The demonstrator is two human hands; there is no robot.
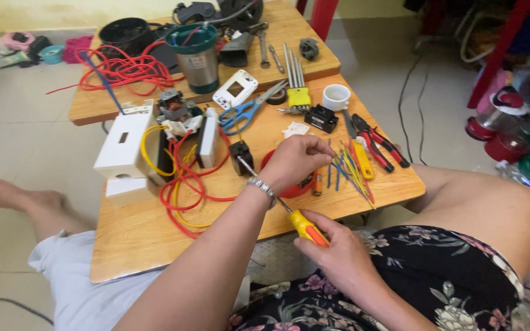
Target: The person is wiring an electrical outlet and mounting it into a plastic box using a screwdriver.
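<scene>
Screwdriver work in hand: right hand has its fingers closed round the yellow-orange handle, just off the near edge of the tabletop, shaft running up and left to a small black block-shaped part standing on the wood. Tip looks seated on or right at the block's near face; can't tell whether it sits in a screw head. Left hand hovers over a red round item, fingers curled and pinched together near a white scrap; whether they grip anything I cannot tell. Block sits just beside the loop of red and yellow wires that run into the white box housing on the left. Loose blue, yellow and red wire offcuts lie right of the left hand, yellow utility knife and red-handled pliers past them; blue scissors further back. My read: mid-step on a screw terminal of that block, driving or loosening. Next move likely needs the block held steady by the left hand, as it stands free and would twist under torque, plus the tip kept square.
</scene>
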